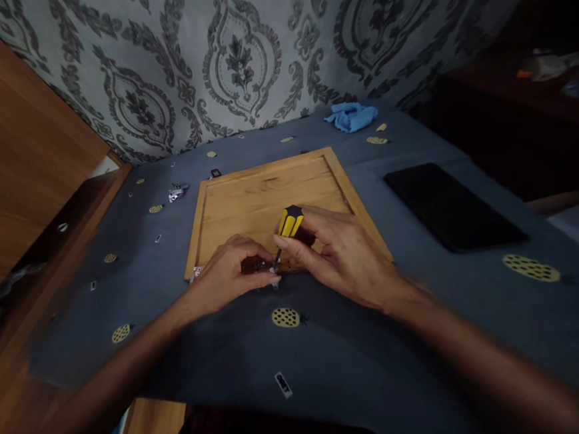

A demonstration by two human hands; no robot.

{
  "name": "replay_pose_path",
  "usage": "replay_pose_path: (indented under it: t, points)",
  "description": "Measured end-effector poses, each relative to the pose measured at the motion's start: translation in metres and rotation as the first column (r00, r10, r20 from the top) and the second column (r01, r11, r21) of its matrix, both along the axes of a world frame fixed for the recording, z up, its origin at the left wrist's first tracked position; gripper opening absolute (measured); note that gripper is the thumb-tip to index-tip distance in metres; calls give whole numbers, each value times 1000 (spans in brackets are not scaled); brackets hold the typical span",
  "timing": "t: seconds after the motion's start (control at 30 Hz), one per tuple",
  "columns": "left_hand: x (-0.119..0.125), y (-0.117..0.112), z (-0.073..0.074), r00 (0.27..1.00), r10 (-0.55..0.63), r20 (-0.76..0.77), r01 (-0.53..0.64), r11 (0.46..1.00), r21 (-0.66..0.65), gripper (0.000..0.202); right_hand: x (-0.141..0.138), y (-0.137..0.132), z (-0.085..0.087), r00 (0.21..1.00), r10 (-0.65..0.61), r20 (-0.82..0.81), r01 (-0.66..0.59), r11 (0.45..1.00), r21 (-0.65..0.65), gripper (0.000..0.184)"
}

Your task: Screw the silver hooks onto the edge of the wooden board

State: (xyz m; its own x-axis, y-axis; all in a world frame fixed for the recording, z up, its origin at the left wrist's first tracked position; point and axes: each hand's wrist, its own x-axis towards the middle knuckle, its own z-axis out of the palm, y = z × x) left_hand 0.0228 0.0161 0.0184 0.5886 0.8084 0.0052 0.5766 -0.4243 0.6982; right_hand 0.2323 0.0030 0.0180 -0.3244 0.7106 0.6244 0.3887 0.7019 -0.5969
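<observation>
A square wooden panel [268, 198] with a raised frame lies flat on a grey-blue patterned cloth [361, 358]. My right hand [342, 253] is closed round a screwdriver [288, 225] with a yellow and black handle, its tip pointing down at the panel's near edge. My left hand [228, 272] is closed in a pinch on a small metal fitting [259, 266] at that same edge, right beside the screwdriver's tip. The fitting is mostly hidden by my fingers.
A black flat tablet-like slab [452, 205] lies right of the panel. A blue crumpled cloth [352, 116] sits at the far edge by the wallpapered wall. A metal hinge [177, 192] lies at far left, and a wooden cabinet [18, 151] stands left.
</observation>
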Motion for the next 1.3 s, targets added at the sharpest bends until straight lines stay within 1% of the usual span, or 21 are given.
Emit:
replay_pose_path:
  t: [0.1,0.2,0.27,0.5,0.73,0.8,1.0,1.2,1.3]
  points:
    - [-1,-6,-2,997,-5,-77,15,990,137,31,0,0,0,1000,-13,19,13,1000,-5,21]
    - [0,-13,-5,993,20,-118,5,978,208,36,0,0,1,1000,-15,22,15,1000,-4,21]
    - [1,-17,-7,991,35,-131,-3,971,238,34,1,1,1,999,-19,34,19,1000,-6,21]
    - [2,-22,-14,991,33,-132,8,953,301,32,0,0,-1,996,-63,61,63,998,1,25]
    - [-1,-20,-19,993,9,-121,32,940,339,33,0,2,1,994,-81,68,77,995,68,23]
    - [-1,-20,-20,993,5,-122,38,935,353,33,0,2,0,992,-94,82,88,994,69,22]
    - [-1,-23,-23,993,7,-117,40,919,392,28,1,1,-2,988,-130,88,128,991,37,19]
    - [-1,-26,-22,989,3,-148,54,921,385,24,1,0,-3,991,-118,68,119,993,-13,24]
    - [-1,-26,-21,987,1,-159,63,916,395,23,-1,0,-4,991,-129,42,131,989,-70,26]
